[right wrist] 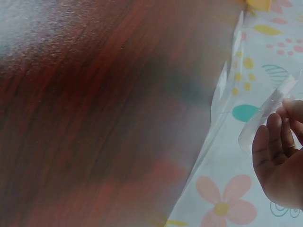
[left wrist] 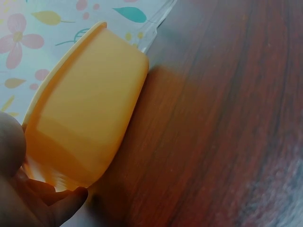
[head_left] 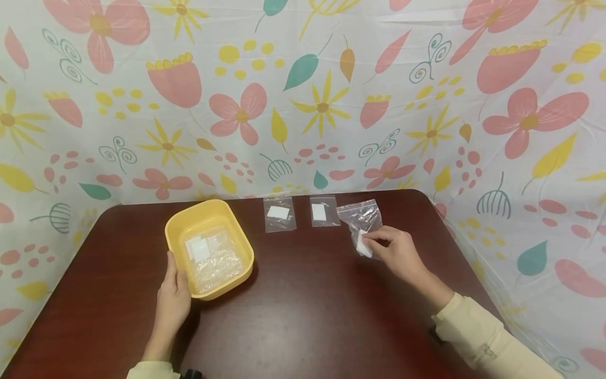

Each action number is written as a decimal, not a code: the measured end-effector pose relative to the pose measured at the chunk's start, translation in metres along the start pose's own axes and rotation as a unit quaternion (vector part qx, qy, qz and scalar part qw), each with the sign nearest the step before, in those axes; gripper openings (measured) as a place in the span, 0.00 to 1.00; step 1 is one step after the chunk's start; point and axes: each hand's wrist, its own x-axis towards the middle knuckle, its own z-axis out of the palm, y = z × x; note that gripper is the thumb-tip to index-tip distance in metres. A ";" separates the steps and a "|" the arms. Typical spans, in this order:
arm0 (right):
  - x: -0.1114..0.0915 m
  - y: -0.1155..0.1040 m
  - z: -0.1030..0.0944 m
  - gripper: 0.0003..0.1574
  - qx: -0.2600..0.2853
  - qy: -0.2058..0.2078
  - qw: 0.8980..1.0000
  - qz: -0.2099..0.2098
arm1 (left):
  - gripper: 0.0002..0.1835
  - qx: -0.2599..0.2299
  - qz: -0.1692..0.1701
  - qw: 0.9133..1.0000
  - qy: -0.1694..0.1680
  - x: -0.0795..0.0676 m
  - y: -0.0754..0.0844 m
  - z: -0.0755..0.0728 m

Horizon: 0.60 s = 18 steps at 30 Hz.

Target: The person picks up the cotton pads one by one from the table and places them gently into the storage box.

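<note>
My left hand [head_left: 172,300] grips the near left side of a yellow plastic bin [head_left: 249,267]. Inside the bin lie clear plastic bags [head_left: 220,268] and white rectangular pieces [head_left: 201,250]. The left wrist view shows the bin's outer wall [left wrist: 90,104] with fingers at its lower end; whether its base touches the table cannot be told. My right hand [head_left: 400,255] pinches a clear zip bag [head_left: 361,211] with a white piece [head_left: 362,245] in its lower part. In the right wrist view this bag [right wrist: 250,135] hangs at the fingertips, above the table.
Two flat zip bags, a left one [head_left: 279,225] and a right one [head_left: 326,218], lie near the back edge of the dark wooden table [head_left: 303,316], each with a white piece inside. A floral cloth [head_left: 303,116] hangs behind and beside the table.
</note>
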 end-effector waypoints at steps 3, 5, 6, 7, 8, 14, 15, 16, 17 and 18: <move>0.002 -0.001 0.002 0.11 0.001 0.002 1.000 0.000 | 0.31 0.002 -0.001 1.000 -0.001 0.002 0.000 -0.001; 0.003 -0.001 0.003 0.10 0.003 -0.001 1.000 -0.001 | 0.31 0.002 -0.002 1.000 -0.002 0.002 0.001 -0.001; 0.004 -0.001 0.004 0.10 0.004 -0.002 1.000 -0.002 | 0.31 0.002 -0.003 1.000 -0.003 0.002 0.001 -0.001; 0.005 -0.001 0.005 0.10 0.005 -0.004 1.000 -0.003 | 0.31 0.002 -0.003 1.000 -0.003 0.002 0.001 -0.001; 0.006 -0.002 0.006 0.10 0.007 -0.005 1.000 -0.006 | 0.31 0.002 -0.002 1.000 -0.003 0.002 0.001 -0.001; 0.012 -0.006 0.013 0.10 0.014 -0.010 1.000 -0.017 | 0.32 -0.002 -0.002 1.000 -0.002 0.001 0.001 -0.001; 0.014 -0.007 0.014 0.10 0.015 -0.011 1.000 -0.018 | 0.32 -0.002 -0.002 1.000 -0.001 0.001 0.000 -0.001; 0.015 -0.008 0.015 0.10 0.016 -0.012 1.000 -0.021 | 0.31 -0.001 -0.003 1.000 -0.001 0.001 0.000 -0.001; 0.016 -0.010 0.016 0.10 0.018 -0.014 0.999 -0.022 | 0.31 -0.001 -0.004 1.000 -0.002 0.001 0.000 -0.001; 0.017 -0.011 0.017 0.09 0.019 -0.016 0.999 -0.024 | 0.31 -0.001 -0.005 1.000 -0.002 0.000 0.000 -0.001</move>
